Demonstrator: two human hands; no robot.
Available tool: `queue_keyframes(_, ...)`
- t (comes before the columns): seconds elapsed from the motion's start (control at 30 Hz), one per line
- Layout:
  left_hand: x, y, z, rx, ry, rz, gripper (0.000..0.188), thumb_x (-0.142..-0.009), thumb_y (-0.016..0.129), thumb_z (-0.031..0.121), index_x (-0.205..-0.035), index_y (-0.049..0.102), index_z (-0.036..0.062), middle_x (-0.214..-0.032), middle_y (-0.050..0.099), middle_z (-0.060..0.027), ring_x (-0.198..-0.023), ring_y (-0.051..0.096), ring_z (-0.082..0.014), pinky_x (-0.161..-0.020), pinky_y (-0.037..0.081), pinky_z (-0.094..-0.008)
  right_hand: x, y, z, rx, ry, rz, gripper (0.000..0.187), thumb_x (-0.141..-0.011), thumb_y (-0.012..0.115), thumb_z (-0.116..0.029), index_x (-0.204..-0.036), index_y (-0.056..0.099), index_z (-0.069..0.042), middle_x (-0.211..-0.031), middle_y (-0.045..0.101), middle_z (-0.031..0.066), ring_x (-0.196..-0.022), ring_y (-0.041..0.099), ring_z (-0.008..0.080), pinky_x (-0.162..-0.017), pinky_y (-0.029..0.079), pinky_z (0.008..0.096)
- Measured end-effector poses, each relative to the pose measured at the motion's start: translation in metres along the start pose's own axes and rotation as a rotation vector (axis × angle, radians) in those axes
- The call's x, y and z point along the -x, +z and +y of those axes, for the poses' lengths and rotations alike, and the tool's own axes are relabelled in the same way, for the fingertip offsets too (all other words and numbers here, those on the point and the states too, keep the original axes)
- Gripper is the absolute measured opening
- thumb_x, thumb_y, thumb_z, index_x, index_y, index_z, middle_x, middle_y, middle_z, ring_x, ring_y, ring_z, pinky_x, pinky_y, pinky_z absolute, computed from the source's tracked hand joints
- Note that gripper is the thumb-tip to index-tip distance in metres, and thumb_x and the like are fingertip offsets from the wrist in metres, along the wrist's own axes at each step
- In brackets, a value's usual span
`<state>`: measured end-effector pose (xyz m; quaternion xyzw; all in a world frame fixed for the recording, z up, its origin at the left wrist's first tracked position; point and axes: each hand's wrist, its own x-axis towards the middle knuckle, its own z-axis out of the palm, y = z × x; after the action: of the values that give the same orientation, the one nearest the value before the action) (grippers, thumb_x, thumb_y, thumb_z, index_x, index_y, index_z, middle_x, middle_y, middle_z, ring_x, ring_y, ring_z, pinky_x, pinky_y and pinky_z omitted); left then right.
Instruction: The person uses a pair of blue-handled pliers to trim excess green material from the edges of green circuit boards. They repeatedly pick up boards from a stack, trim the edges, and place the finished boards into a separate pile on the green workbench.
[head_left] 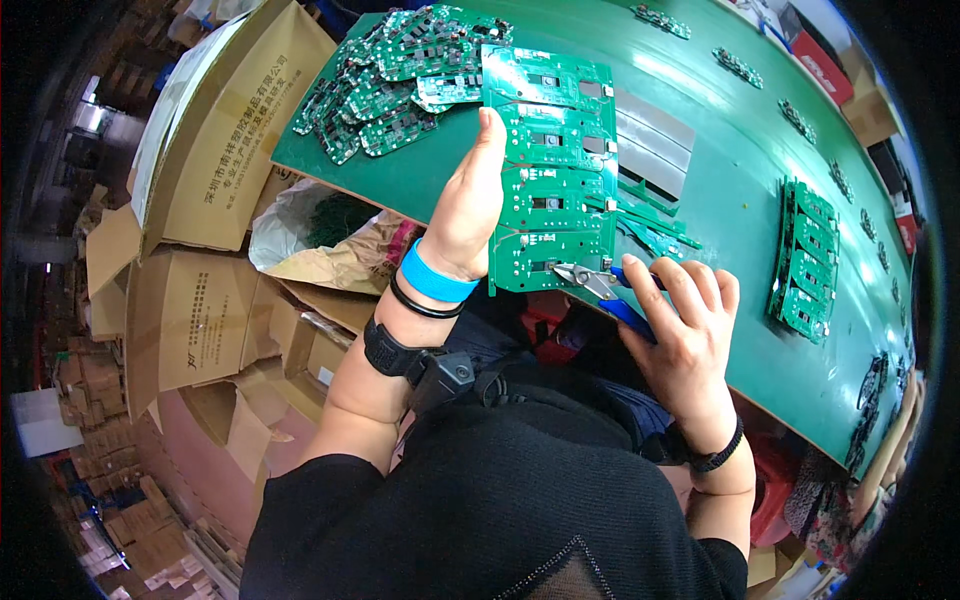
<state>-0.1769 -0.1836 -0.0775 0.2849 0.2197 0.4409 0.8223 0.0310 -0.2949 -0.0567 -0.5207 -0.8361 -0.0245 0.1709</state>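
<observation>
My left hand (472, 205) grips the left edge of a green circuit board panel (553, 185), thumb up along its side, the other fingers hidden behind it. The panel is divided into several like boards in a column and is held up over the table edge. In my right hand (685, 315) is a pair of cutting pliers (600, 282) with blue handles, fingers wrapped round them. Their metal jaws lie over the lowest board of the panel; whether they touch it I cannot tell. Behind the panel are thin green strips (655, 232) and a grey flat plate (655, 145).
Separate circuit boards (400, 75) are heaped at the table's far left. A stack of board panels (806, 262) lies to the right on the green table (740, 160). More small boards (738, 67) line the far side. Open cardboard boxes (215, 300) stand left; another person's arm (888, 450) shows at right.
</observation>
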Motion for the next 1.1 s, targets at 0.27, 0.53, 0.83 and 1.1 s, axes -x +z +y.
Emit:
queue_keyframes(0.27, 0.008, -0.023, -0.001, 0.210, -0.157, -0.015, 0.077, -0.098, 0.017, 0.064, -0.147, 0.033, 0.0069, -0.139, 0.050, -0.0175, -0.117, 0.057, -0.0369, -0.095, 0.051, -0.0537, 0.002, -0.003, 0.019, -0.095, 0.145, 0.272, 0.055, -0.062, 0.076, -0.014, -0.115, 0.066, -0.008, -0.101, 0.060, 0.0077, -0.092, 0.056, 0.0262, -0.085, 0.039, 0.0392)
queue_keyframes(0.53, 0.019, -0.017, -0.028, 0.629, -0.208, -0.125, 0.075, -0.099, 0.018, 0.062, -0.152, 0.022, 0.0095, -0.153, 0.026, -0.0262, -0.101, 0.064, -0.0388, -0.080, 0.057, -0.0500, -0.003, 0.011, 0.031, -0.033, 0.241, 0.208, 0.056, -0.063, 0.078, -0.017, -0.117, 0.064, -0.011, -0.103, 0.058, 0.0055, -0.095, 0.054, 0.0240, -0.084, 0.038, 0.0388)
queue_keyframes(0.83, 0.017, -0.020, -0.037, 0.591, -0.192, -0.110, 0.072, -0.099, 0.023, 0.061, -0.151, 0.027, 0.0109, -0.153, 0.022, -0.0280, -0.086, 0.066, -0.0325, -0.072, 0.059, -0.0448, -0.004, 0.014, 0.029, 0.019, 0.251, 0.174, 0.060, -0.065, 0.077, -0.019, -0.121, 0.060, -0.010, -0.105, 0.056, 0.0071, -0.099, 0.053, 0.0248, -0.089, 0.036, 0.0401)
queue_keyframes(1.1, 0.016, -0.025, -0.030, 0.559, -0.173, -0.140, 0.070, -0.099, 0.025, 0.059, -0.151, 0.028, 0.0121, -0.153, 0.022, -0.0279, -0.089, 0.067, -0.0340, -0.074, 0.059, -0.0449, 0.044, -0.014, 0.044, -0.116, 0.345, -0.107, 0.063, -0.069, 0.076, -0.017, -0.126, 0.052, -0.006, -0.115, 0.056, 0.0129, -0.115, 0.050, 0.0311, -0.103, 0.030, 0.0445)
